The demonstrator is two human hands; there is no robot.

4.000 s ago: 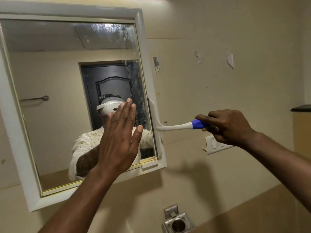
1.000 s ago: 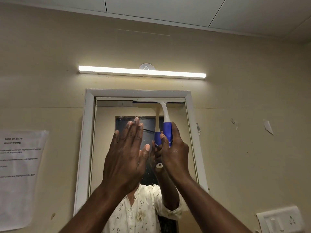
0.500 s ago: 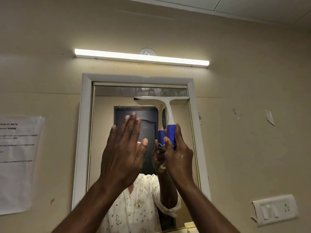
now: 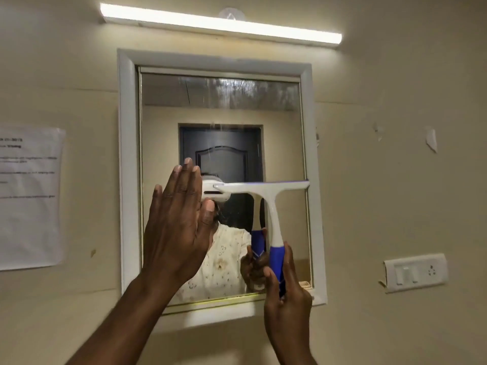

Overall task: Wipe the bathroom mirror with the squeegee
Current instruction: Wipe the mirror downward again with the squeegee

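The bathroom mirror (image 4: pixel 163 106), in a white frame (image 4: pixel 126 164), hangs on the beige wall. A white squeegee (image 4: pixel 266 188) with a blue handle stands upright against the right half of the glass, its blade level at mid height. My right hand (image 4: pixel 287 291) grips the blue handle near the mirror's lower right corner. My left hand (image 4: pixel 179 225) is flat with straight fingers against the left middle of the glass. Streaks show on the top strip of the mirror.
A lit tube light (image 4: pixel 221 22) runs above the mirror. A printed paper sheet (image 4: pixel 29 198) is stuck to the wall at the left. A white switch plate (image 4: pixel 416 271) sits at the right, with torn tape scraps (image 4: pixel 431 140) above it.
The squeegee has been drawn down from the mirror's top edge to mid height, my right hand going down with it. My left hand stays flat on the glass.
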